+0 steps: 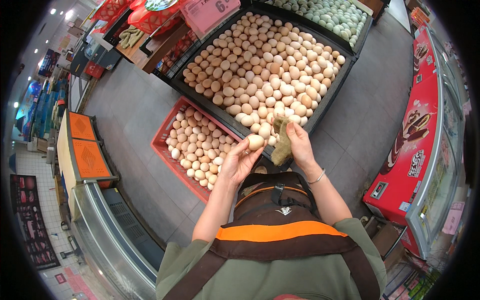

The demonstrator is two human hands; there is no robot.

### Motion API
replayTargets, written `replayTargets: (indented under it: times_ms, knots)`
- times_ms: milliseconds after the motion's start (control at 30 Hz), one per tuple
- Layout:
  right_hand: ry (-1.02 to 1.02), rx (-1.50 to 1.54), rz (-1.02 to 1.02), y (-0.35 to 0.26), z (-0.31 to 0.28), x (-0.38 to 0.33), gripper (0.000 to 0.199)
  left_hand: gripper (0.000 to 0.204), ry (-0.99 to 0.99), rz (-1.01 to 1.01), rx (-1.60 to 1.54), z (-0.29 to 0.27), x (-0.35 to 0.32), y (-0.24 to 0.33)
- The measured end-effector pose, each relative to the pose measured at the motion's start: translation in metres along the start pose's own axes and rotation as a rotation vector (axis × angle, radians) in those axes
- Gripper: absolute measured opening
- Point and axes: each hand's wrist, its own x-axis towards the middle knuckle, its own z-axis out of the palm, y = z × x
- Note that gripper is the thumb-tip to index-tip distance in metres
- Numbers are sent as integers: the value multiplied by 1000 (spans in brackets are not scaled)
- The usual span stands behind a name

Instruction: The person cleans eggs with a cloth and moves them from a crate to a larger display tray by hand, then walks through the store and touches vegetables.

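Note:
My left hand (239,161) holds a pale brown egg (255,142) by its fingertips, just in front of the near corner of a big black bin (330,95) heaped with several beige eggs. My right hand (300,145) grips a dirty brownish cloth (283,141) right beside that egg. A thin bracelet circles my right wrist. Below and left of the black bin, a red plastic crate (165,127) on the floor holds several more eggs.
A second black bin of greenish eggs (330,15) stands behind. A red chest freezer (425,150) with glass lid lines the right. A glass counter (105,235) and orange-topped stand (82,145) sit at the left. Grey tiled floor runs between.

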Motion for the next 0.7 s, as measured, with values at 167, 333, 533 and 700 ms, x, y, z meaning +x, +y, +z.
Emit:
replayTargets:
  times_ms: [167, 333, 533, 700]
  knots:
    - [-47, -1026, -521, 0, 38, -19, 42, 32, -5, 1, -48, -3, 6, -14]
    - [76, -721, -350, 12, 38, -14, 24, 36, 88, -24, 43, 3, 7, -17]
    - [182, -108, -61, 28, 1, 5, 27, 42, 64, -175, -23, -2, 7, -13]
    - [-27, -691, -486, 18, 21, -4, 44, 37, 63, -218, 9, -6, 13, -18]
